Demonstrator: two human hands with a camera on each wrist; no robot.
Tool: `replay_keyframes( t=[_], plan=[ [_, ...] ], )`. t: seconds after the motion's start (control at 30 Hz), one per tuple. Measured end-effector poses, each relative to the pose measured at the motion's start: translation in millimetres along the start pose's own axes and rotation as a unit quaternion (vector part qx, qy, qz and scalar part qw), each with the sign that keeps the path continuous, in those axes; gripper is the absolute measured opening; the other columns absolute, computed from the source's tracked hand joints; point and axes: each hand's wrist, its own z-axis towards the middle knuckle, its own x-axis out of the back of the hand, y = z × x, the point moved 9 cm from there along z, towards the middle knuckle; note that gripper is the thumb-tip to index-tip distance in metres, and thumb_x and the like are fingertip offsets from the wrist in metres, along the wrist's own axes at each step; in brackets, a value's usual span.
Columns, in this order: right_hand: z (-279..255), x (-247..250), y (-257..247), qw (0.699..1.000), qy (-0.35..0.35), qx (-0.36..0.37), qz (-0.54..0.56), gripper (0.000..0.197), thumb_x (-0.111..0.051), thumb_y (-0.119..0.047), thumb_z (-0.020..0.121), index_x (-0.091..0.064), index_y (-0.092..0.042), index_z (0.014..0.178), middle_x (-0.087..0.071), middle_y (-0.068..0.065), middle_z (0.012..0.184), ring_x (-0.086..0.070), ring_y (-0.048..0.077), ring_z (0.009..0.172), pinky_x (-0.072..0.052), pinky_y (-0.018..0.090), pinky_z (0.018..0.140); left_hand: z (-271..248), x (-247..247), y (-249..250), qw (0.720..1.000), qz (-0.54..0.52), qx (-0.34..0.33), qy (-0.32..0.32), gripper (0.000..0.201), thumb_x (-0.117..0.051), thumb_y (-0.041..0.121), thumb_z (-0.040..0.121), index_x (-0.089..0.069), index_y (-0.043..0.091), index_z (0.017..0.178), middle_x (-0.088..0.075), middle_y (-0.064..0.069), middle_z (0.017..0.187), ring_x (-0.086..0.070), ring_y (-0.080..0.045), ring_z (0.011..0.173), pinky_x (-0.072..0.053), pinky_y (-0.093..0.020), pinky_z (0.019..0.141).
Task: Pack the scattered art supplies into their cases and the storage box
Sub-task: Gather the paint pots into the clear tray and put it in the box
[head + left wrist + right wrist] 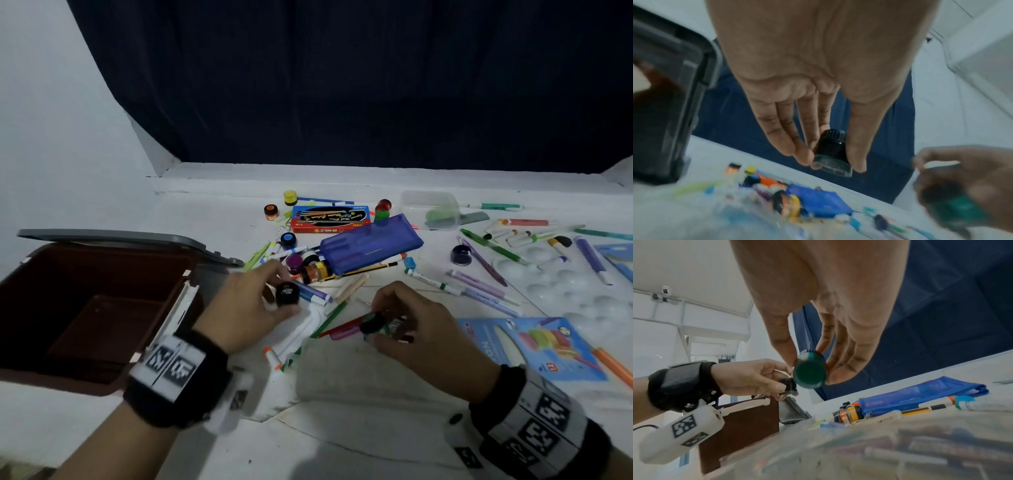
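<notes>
ok so both hands are loaded rn. My left hand is pinching a small black-capped paint pot betw thumb and fingertips, held up off the bench right next to the open brown storage box, prob so it's a short hop over the rim. My right hand pinches a green paint pot the same way, thumb one side, fingers the other, hovering over the clear marker case near the front edge. Pinching by the sides makes sense imo, these pots are short and round. Box lid is flipped back and the inside looks empty from the head view, so packing has barely begun I'd say. Rest of the stuff is scattered further back: blue pencil pouch w/ pots tucked beside it, red watercolor box, loads of pens off to the right.
</notes>
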Motion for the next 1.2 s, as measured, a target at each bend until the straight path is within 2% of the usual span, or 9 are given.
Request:
replay_keyframes(
  t=[0.13, 0.37, 0.53, 0.63, 0.7, 0.83, 0.97, 1.13, 1.2],
  plan=[
    [-12, -27, 4, 0.998, -0.046, 0.019, -0.049, 0.034, -0.076, -0.023, 0.077, -0.062, -0.027, 0.108, -0.061, -0.015, 0.103, -0.062, 0.005, 0.097, -0.055, 0.028, 0.081, -34, -43, 13, 0.995, -0.071, -0.053, -0.055, 0.036, -0.086, 0.033, 0.069, -0.059, 0.029, 0.092, -0.068, 0.014, 0.085, -0.063, -0.008, 0.075, -0.053, -0.030, 0.071],
    [-11, -69, -2, 0.974, -0.145, 0.055, -0.164, 0.027, -0.069, -0.035, 0.085, -0.061, -0.022, 0.108, -0.058, -0.008, 0.106, -0.053, 0.008, 0.095, -0.048, 0.028, 0.085, -49, -89, 5, 0.985, 0.041, -0.122, -0.111, 0.036, -0.069, 0.048, 0.082, -0.053, 0.041, 0.113, -0.061, 0.013, 0.098, -0.050, -0.004, 0.090, -0.042, -0.021, 0.077],
    [-11, -89, 0, 0.953, -0.216, 0.021, -0.212, 0.025, -0.065, -0.033, 0.088, -0.058, -0.019, 0.107, -0.063, -0.003, 0.104, -0.058, 0.015, 0.092, -0.050, 0.033, 0.080, -44, -89, 3, 0.977, 0.055, -0.124, -0.165, 0.039, -0.071, 0.056, 0.078, -0.057, 0.037, 0.109, -0.064, 0.017, 0.098, -0.043, 0.007, 0.078, -0.032, -0.007, 0.069],
    [-12, -94, 4, 0.951, -0.234, 0.011, -0.202, 0.027, -0.066, -0.034, 0.087, -0.059, -0.019, 0.110, -0.067, -0.003, 0.103, -0.063, 0.014, 0.091, -0.054, 0.034, 0.079, -44, -90, -2, 0.971, 0.084, -0.120, -0.187, 0.040, -0.067, 0.061, 0.078, -0.056, 0.038, 0.108, -0.063, 0.017, 0.103, -0.046, 0.004, 0.084, -0.042, -0.016, 0.076],
    [-11, -94, 4, 0.950, -0.235, 0.013, -0.206, 0.026, -0.065, -0.032, 0.088, -0.063, -0.017, 0.109, -0.068, -0.001, 0.102, -0.063, 0.015, 0.089, -0.053, 0.035, 0.079, -46, -91, -5, 0.970, 0.092, -0.107, -0.200, 0.038, -0.066, 0.059, 0.080, -0.057, 0.039, 0.112, -0.062, 0.015, 0.106, -0.049, -0.002, 0.090, -0.046, -0.026, 0.082],
    [-10, -94, 1, 0.948, -0.229, 0.019, -0.221, 0.021, -0.066, -0.027, 0.087, -0.070, -0.014, 0.103, -0.069, 0.002, 0.098, -0.062, 0.015, 0.085, -0.052, 0.036, 0.078, -46, -90, -3, 0.967, 0.094, -0.103, -0.215, 0.037, -0.069, 0.051, 0.083, -0.059, 0.040, 0.117, -0.061, 0.015, 0.105, -0.048, -0.003, 0.085, -0.049, -0.029, 0.082],
    [-5, -93, -1, 0.944, -0.233, 0.024, -0.235, 0.028, -0.072, -0.033, 0.083, -0.071, -0.022, 0.109, -0.070, -0.005, 0.102, -0.063, 0.010, 0.091, -0.053, 0.028, 0.081, -46, -91, 1, 0.963, 0.107, -0.109, -0.222, 0.037, -0.068, 0.048, 0.085, -0.062, 0.038, 0.121, -0.062, 0.014, 0.108, -0.050, -0.003, 0.091, -0.045, -0.024, 0.085],
    [-3, -96, -5, 0.918, -0.262, 0.041, -0.295, 0.027, -0.068, -0.039, 0.085, -0.069, -0.023, 0.107, -0.068, -0.004, 0.103, -0.063, 0.014, 0.092, -0.053, 0.031, 0.080, -42, -97, 9, 0.949, 0.119, -0.125, -0.264, 0.035, -0.067, 0.039, 0.089, -0.064, 0.032, 0.123, -0.057, 0.009, 0.111, -0.052, -0.010, 0.100, -0.033, -0.016, 0.079],
    [-2, -97, -6, 0.911, -0.277, 0.041, -0.303, 0.027, -0.067, -0.039, 0.086, -0.068, -0.022, 0.106, -0.068, -0.004, 0.103, -0.063, 0.015, 0.092, -0.053, 0.031, 0.079, -41, -98, 10, 0.947, 0.117, -0.122, -0.273, 0.034, -0.067, 0.038, 0.089, -0.064, 0.031, 0.122, -0.056, 0.008, 0.111, -0.052, -0.011, 0.101, -0.037, -0.019, 0.081]
  ],
)
